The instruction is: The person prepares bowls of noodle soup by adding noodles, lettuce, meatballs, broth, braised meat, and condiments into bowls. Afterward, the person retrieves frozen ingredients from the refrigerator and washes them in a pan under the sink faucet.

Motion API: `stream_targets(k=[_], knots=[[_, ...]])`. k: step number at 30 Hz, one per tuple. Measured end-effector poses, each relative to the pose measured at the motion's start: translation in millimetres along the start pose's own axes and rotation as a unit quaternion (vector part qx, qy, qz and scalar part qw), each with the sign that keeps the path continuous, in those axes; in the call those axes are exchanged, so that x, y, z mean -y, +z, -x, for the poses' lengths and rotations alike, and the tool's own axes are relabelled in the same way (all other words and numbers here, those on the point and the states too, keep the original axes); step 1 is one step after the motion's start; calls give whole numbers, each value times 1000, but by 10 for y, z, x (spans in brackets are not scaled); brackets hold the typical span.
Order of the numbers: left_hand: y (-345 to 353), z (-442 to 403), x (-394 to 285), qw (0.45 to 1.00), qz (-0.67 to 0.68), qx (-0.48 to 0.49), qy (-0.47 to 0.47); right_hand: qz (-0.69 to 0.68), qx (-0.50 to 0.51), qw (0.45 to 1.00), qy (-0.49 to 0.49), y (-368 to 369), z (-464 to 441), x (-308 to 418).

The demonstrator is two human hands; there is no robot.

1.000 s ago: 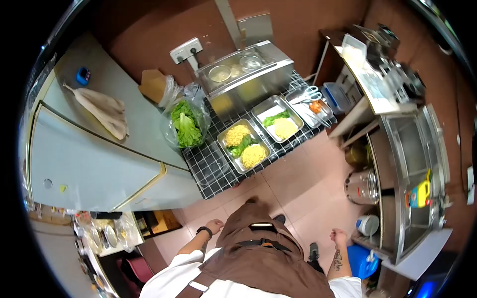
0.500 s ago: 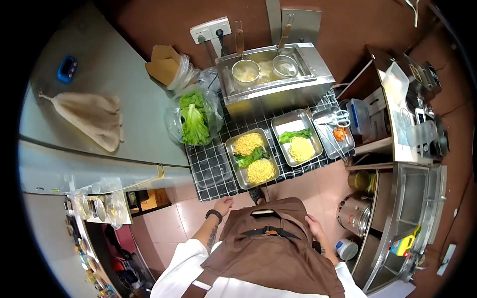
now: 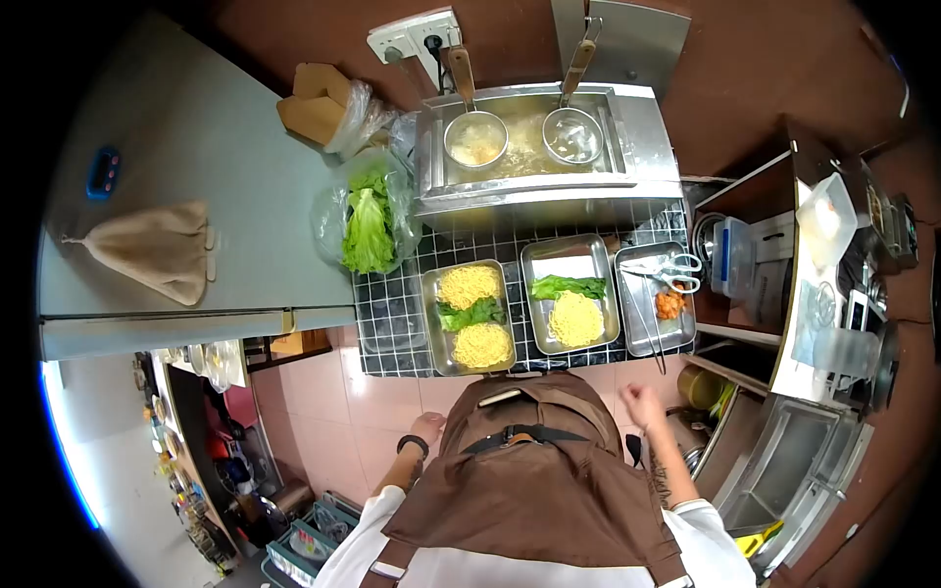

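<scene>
The left hand [image 3: 428, 427] hangs loosely curled, holding nothing visible, near the left tray [image 3: 469, 365] of noodles [image 3: 483, 346] and greens. The right hand [image 3: 642, 405] is curled too; whether its fingertips meet, I cannot tell. Beyond it, the middle tray [image 3: 584, 251] bears noodles and greens, and the right tray [image 3: 642, 333] scissors [image 3: 676, 267]. On the far side, two strainers [image 3: 476, 139] sit in the steel cooker [image 3: 549, 201].

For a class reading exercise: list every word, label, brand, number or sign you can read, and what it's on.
No text can be read.
Blue device: display too small to read.
Right forearm tattoo: marks too blurred to read.
</scene>
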State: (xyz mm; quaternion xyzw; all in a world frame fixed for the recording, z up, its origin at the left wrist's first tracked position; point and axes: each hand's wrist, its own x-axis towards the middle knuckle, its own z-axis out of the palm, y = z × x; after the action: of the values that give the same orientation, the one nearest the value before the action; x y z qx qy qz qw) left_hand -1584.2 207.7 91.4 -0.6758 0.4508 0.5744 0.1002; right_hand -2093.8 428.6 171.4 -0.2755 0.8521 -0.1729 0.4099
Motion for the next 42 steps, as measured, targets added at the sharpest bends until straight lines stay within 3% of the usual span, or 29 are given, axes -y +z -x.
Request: stream_targets(k=[1, 2, 4, 5, 6, 9, 10, 13, 17, 21, 24, 27, 30, 33, 34, 36, 39, 42], knots=[[97, 22, 28, 999, -29, 7, 28, 9, -57, 998, -12, -258, -35, 244], [224, -29, 82, 985, -141, -44, 87, 20, -115, 993, -23, -568, -59, 517], [403, -55, 13, 984, -128, -33, 122, 86, -193, 974, -84, -834, -316, 555], [487, -86, -56, 982, -121, -28, 140, 139, -261, 940, -171, -853, -478, 441], [522, 178, -456, 993, -82, 5, 88, 176, -247, 941, -153, -886, -571, 459], [530, 120, -484, 981, -128, -43, 140, 236, -181, 949, -102, -795, -800, 449], [533, 78, -438, 988, -42, -32, 143, 250, -153, 952, -84, -706, -867, 360], [492, 15, -431, 993, 43, -35, 102, 294, -102, 948, -66, -453, -1041, 131], [471, 87, -358, 995, 85, -15, 56, 276, -159, 944, -84, -493, -946, 217], [437, 181, -238, 992, -57, -59, 92, 293, -140, 942, -81, -432, -1007, 191], [390, 118, -34, 995, -21, -62, 79, 295, -115, 946, -63, -357, -1075, 76], [393, -223, 416, 985, 147, -20, 87, 286, -110, 950, -58, -376, -958, 212], [333, -215, 330, 991, 108, -32, 77, 253, -138, 955, -71, -374, -945, 281], [296, -203, 206, 980, 170, -51, 92, 225, -147, 963, -31, -454, -862, 314], [204, -264, 121, 988, 94, -60, 104, 228, -156, 961, -23, -485, -837, 326], [174, -356, -171, 948, 186, -176, 189, 226, -151, 962, -4, -560, -770, 410], [-34, -472, -961, 926, 110, -233, 275, 173, -131, 976, -30, -563, -738, 331], [-97, -574, -1558, 942, -116, -208, 235, 136, -95, 986, 3, -639, -571, 430]])
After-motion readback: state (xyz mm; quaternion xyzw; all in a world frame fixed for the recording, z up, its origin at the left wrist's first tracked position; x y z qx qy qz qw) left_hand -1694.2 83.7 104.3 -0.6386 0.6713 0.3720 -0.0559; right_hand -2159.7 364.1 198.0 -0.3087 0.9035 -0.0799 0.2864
